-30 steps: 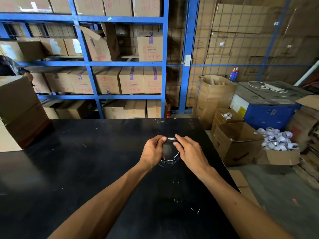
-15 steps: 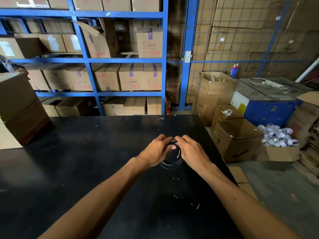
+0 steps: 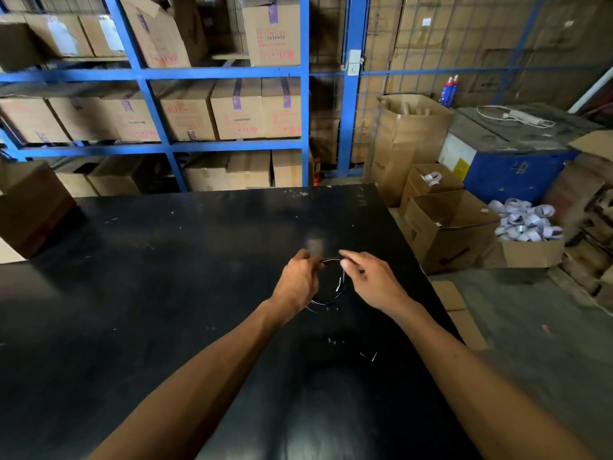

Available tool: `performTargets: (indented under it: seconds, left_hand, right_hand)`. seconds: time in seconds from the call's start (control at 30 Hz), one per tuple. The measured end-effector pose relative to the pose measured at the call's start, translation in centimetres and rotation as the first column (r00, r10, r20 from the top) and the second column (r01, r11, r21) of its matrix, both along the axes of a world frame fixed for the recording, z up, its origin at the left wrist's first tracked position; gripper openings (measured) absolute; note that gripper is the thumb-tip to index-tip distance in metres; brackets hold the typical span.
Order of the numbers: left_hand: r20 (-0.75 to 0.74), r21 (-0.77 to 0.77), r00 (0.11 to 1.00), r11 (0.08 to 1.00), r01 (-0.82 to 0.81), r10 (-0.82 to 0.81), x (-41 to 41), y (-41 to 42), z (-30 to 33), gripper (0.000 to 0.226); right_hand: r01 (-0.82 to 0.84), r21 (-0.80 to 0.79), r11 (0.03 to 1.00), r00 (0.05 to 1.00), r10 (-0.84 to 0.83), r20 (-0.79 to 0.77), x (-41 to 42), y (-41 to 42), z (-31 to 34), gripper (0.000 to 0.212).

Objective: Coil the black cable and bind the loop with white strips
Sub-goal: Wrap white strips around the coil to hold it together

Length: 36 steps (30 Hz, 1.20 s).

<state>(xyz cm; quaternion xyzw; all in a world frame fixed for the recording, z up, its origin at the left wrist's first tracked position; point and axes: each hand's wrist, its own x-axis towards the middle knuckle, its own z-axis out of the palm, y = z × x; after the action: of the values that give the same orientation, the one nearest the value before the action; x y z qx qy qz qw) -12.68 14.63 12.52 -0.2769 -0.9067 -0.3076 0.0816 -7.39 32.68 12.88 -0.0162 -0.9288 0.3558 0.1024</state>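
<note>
The black cable is a small coil held between both hands just above the black table. My left hand grips the coil's left side, fingers closed around it and covering that part. My right hand pinches the top right of the loop with thumb and forefinger. A thin white strip hangs down along the coil's right side below my right fingers. Small white strip bits lie on the table nearer to me.
Open cardboard boxes stand on the floor just past the table's right edge, one holding white rolls. A brown box sits on the table's far left. Blue shelving with cartons runs behind the table.
Both hands have stayed on the coil. My right hand shifted a little right and its fingers spread, and the white strip now hangs down the coil's right side.
</note>
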Motion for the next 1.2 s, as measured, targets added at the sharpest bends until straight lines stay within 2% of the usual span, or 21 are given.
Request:
performTargets:
  seconds: [0.07, 0.13, 0.27, 0.5, 0.67, 0.7, 0.83, 0.9, 1.07, 1.13, 1.2]
  left_hand:
    - [0.081, 0.058, 0.994, 0.995, -0.08, 0.075, 0.0, 0.2, -1.3, 0.022]
    - [0.171, 0.094, 0.978, 0.987, -0.134, 0.116, 0.1, 0.5, -2.6, 0.023]
    - [0.298, 0.051, 0.936, 0.976, -0.21, 0.186, -0.1, 1.2, -5.2, 0.023]
    - [0.41, -0.063, 0.892, 0.982, -0.181, 0.191, 0.2, 3.2, -9.5, 0.027]
    - [0.455, -0.107, 0.871, 0.983, -0.15, 0.183, -0.1, 3.6, -11.7, 0.027]
    - [0.458, -0.113, 0.87, 0.983, -0.145, 0.181, -0.2, 3.6, -12.0, 0.027]
    - [0.47, -0.121, 0.863, 0.982, -0.144, 0.184, -0.6, 3.4, -12.6, 0.028]
    - [0.479, -0.125, 0.857, 0.981, -0.149, 0.191, -0.7, 3.1, -12.7, 0.029]
    - [0.486, -0.115, 0.858, 0.985, -0.125, 0.166, -0.8, 2.1, -12.4, 0.028]
    - [0.479, -0.104, 0.871, 0.992, -0.065, 0.107, -0.7, 1.7, -12.1, 0.027]
    - [0.449, -0.076, 0.893, 0.997, 0.023, 0.014, -0.6, 1.5, -11.6, 0.025]
  right_hand:
    - [0.123, -0.03, 0.992, 0.987, -0.119, 0.106, 0.2, 1.3, -2.0, 0.037]
    - [0.146, 0.031, 0.989, 0.951, -0.149, 0.272, 0.7, 2.9, -4.2, 0.034]
    - [0.064, 0.072, 0.995, 0.855, -0.092, 0.51, 2.4, 4.7, -8.3, 0.021]
    - [-0.189, 0.244, 0.951, 0.696, -0.046, 0.717, 3.0, 5.4, -11.9, 0.046]
    - [-0.193, 0.227, 0.955, 0.719, -0.02, 0.695, 2.5, 5.1, -14.0, 0.07]
    - [-0.205, 0.223, 0.953, 0.723, -0.005, 0.69, 2.3, 5.0, -14.3, 0.069]
    - [-0.197, 0.25, 0.948, 0.772, -0.007, 0.636, 1.0, 4.8, -15.4, 0.032]
    - [-0.17, 0.239, 0.956, 0.783, -0.016, 0.622, 0.4, 4.7, -15.5, 0.023]
    - [-0.032, 0.255, 0.966, 0.858, -0.104, 0.504, -0.6, 4.3, -14.3, 0.015]
    - [0.059, 0.256, 0.965, 0.893, -0.166, 0.418, -1.3, 4.5, -12.9, 0.017]
    - [0.122, 0.179, 0.976, 0.909, -0.182, 0.376, -2.2, 4.8, -11.2, 0.016]
